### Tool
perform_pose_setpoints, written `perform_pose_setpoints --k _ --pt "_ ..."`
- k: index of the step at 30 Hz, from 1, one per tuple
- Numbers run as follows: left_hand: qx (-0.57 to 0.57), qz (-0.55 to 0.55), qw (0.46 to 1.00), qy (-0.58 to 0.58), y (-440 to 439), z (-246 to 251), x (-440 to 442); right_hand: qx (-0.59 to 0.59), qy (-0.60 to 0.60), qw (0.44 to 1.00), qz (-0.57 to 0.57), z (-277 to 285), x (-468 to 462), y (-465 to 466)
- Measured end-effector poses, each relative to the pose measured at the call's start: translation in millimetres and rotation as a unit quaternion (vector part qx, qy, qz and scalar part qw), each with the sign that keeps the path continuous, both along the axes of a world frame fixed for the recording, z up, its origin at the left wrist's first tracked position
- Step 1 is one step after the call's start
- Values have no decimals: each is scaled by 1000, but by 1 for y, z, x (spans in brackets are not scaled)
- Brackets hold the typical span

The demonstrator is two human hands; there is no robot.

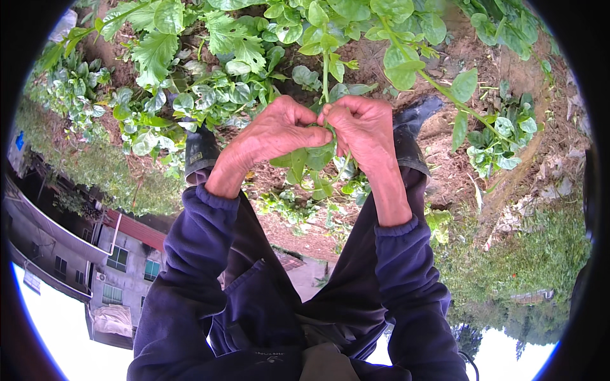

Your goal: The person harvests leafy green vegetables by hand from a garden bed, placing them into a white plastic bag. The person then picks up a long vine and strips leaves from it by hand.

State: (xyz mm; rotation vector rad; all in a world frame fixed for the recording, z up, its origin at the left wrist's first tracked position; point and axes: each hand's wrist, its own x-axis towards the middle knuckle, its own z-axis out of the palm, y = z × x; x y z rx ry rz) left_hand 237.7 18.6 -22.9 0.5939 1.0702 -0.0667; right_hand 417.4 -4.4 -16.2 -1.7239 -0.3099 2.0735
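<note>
A green, broad-leaved leafy vine, which looks like Malabar spinach, runs down from the top of the view on a thick pale stem [326,78]. My right hand [367,128] pinches this stem between thumb and fingertips. Close against it, my left hand [274,131] has its thumb and fingers around the same shoot, just below and left of the right fingertips. Below both hands hang leaves [318,157] and a thin curling tendril or side stem. The fingertips partly hide where the stem is gripped.
A long vine stem [445,90] slants down to the right past my black boot [414,116]. Low leafy plants [219,95] crowd the left side, and small clumps [500,138] grow at right. Bare brown soil [438,152] lies between. Buildings [114,266] stand far off.
</note>
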Motion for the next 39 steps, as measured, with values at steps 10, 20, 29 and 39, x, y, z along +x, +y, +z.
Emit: perform_pose_setpoints --k 10,20,29,39 --pt "157 -247 953 82 11 2 0 164 -117 968 149 -13 -10 -15" --pt "246 -257 920 167 -24 -17 -25 36 -164 912 373 -16 16 -5" --pt "-16 86 996 -9 -37 0 -24 45 -299 912 276 -19 31 5" --pt "-51 77 994 -63 -16 0 17 13 -190 977 94 -23 16 0"
